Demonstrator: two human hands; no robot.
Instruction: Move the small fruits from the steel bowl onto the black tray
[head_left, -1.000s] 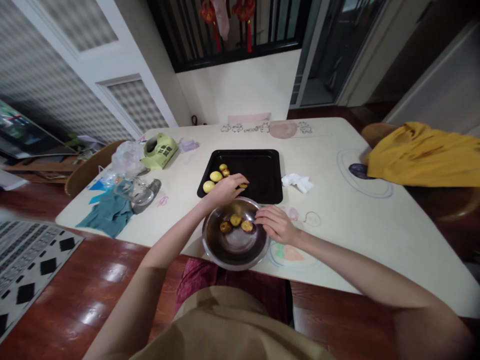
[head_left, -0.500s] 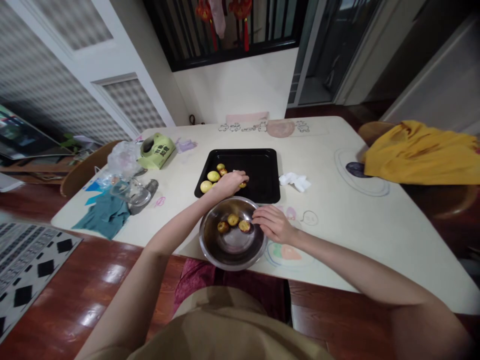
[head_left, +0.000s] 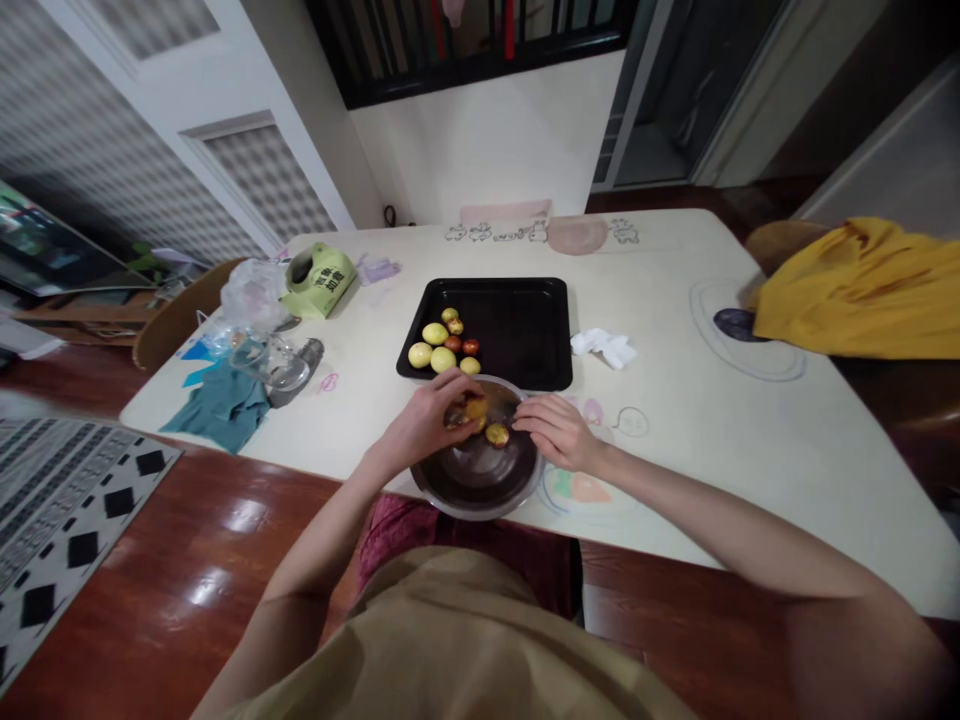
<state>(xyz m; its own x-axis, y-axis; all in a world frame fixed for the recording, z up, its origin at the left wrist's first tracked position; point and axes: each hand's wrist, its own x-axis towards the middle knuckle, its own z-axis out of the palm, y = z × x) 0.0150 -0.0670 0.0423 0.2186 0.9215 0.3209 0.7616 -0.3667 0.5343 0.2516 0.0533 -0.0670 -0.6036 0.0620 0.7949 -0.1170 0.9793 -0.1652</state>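
My left hand is over the left side of the metal bowl, its fingers closed around a yellow-brown round fruit. My right hand grips the bowl's right rim with bent fingers. Inside the bowl lies a mottled yellow fruit; others beside it are partly hidden by my left hand. Just beyond the bowl is a black tray. On its left side sit several yellow fruits and smaller dark red ones. Their exact kind cannot be made out.
Right of the tray lies a crumpled white tissue. At the table's left are a green box, a clear plastic bag, a glass jug and a teal cloth. A yellow garment hangs over a chair at right.
My left hand has come back from the tray to above the bowl with a fruit in it. My right hand stays at the bowl's right rim. The view has shifted slightly.
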